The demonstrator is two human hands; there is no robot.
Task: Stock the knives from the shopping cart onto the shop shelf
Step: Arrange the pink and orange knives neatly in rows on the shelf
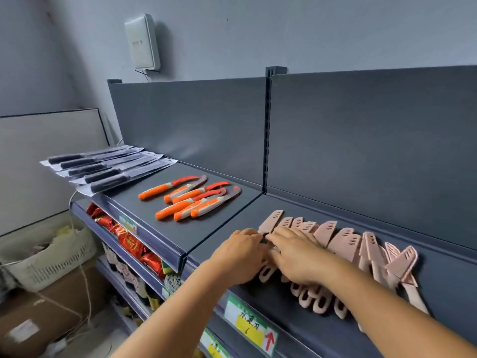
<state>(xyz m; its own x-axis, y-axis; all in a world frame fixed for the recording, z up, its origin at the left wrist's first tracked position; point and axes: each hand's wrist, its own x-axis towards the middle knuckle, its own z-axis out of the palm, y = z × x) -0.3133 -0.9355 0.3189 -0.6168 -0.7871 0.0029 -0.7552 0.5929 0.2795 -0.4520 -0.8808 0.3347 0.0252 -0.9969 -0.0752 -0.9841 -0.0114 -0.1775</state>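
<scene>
Hands meet over the left end of a row of pink sheathed knives (343, 244) on the dark shop shelf (258, 208). Left hand (238, 254) curls round one pink knife's handle; right hand (296, 254) lies on the neighbouring knives, fingertips pinching at that same knife. Orange-handled knives (191, 197) lie farther left, black-handled packaged knives (108, 169) beyond them.
</scene>
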